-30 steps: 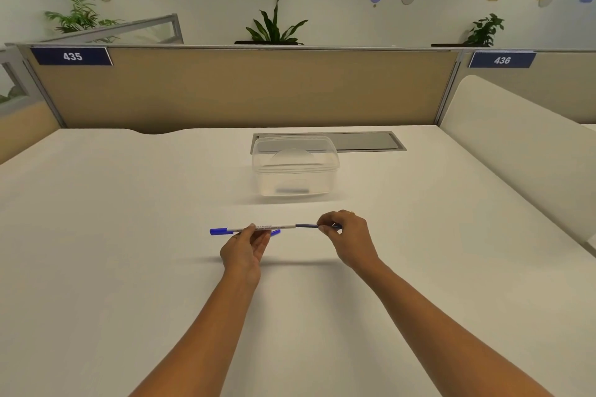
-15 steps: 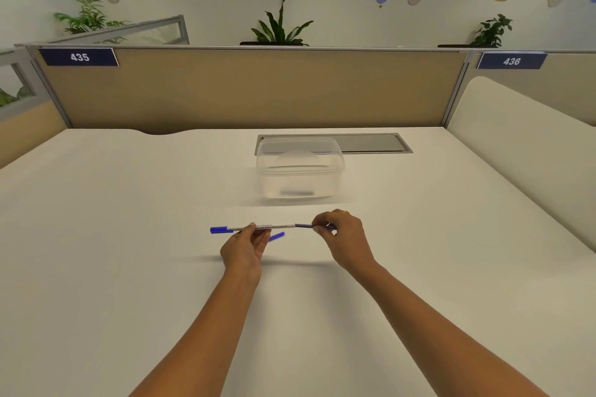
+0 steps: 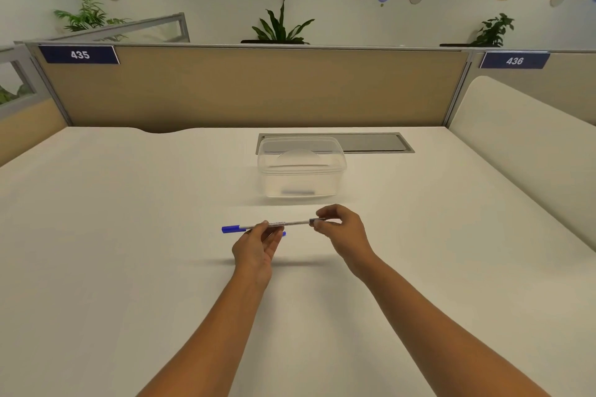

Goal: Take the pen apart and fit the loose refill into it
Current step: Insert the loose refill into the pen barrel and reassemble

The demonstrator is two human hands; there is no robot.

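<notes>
A white pen (image 3: pixel 290 223) with a blue end at its left lies level above the desk, held between both hands. My left hand (image 3: pixel 258 245) pinches the barrel near its middle; a small blue piece (image 3: pixel 283 234) shows just below its fingers. My right hand (image 3: pixel 342 229) pinches the dark right end of the pen (image 3: pixel 314 220), where a short stretch of refill shows. Whether the blue piece is a cap on the desk or in my left hand, I cannot tell.
A clear plastic box (image 3: pixel 301 167) stands on the white desk (image 3: pixel 129 235) just beyond the hands. Behind it lies a grey cable hatch (image 3: pixel 371 142). A tan partition (image 3: pixel 251 87) closes the back, a cream divider (image 3: pixel 522 145) the right side.
My right hand has moved left toward the barrel, so less of the dark refill shows between barrel and fingers. My left hand has stayed where it was.
</notes>
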